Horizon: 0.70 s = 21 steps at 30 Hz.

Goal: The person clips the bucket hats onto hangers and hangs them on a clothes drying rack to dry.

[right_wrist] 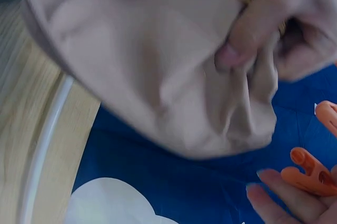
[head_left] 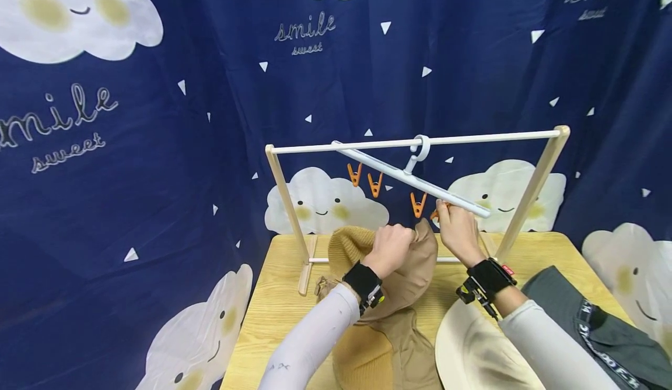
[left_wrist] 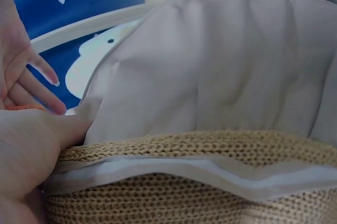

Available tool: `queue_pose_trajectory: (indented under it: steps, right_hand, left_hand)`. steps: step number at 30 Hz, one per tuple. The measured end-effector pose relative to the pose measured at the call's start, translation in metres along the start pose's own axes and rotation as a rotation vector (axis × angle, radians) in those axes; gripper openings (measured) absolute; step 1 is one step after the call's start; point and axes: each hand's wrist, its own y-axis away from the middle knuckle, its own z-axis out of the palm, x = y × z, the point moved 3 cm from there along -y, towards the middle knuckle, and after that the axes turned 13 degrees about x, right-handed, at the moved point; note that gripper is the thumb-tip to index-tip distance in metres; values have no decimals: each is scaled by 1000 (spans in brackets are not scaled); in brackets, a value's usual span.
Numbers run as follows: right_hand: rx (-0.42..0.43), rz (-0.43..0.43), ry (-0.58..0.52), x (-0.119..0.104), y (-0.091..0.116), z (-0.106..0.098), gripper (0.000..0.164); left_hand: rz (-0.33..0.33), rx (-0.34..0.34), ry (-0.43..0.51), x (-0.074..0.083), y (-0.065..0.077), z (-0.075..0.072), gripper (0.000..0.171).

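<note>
My left hand (head_left: 391, 249) grips the gathered edge of a beige hat (head_left: 417, 267) with a tan ribbed-knit part (head_left: 343, 244). In the right wrist view its thumb presses into the fabric (right_wrist: 174, 66), which bunches under it. My right hand (head_left: 458, 229) is raised at the low end of a white hanger (head_left: 404, 176) and pinches an orange clip (right_wrist: 310, 174), mostly hidden by the fingers in the head view. The hanger tilts down to the right, hooked over the rod. More orange clips (head_left: 418, 204) hang under it, left of my right hand.
A wooden rack with a white rod (head_left: 472, 139) stands on the wood-grain table (head_left: 278, 320). More tan fabric (head_left: 406, 343) lies at the front. A cream hat (head_left: 464, 343) and a dark grey hat with a lettered band (head_left: 556, 297) lie to the right, under my right arm.
</note>
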Motion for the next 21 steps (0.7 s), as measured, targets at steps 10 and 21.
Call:
queue_pose_trajectory:
  steps: [10,21]
  right_hand:
    - [8,30,-20,-5,2,7,50]
    - [3,13,-12,-13,4,13,52]
  left_hand:
    - [55,-2,-53,14,-16,6,19]
    - [43,26,-132,23,-28,1,17]
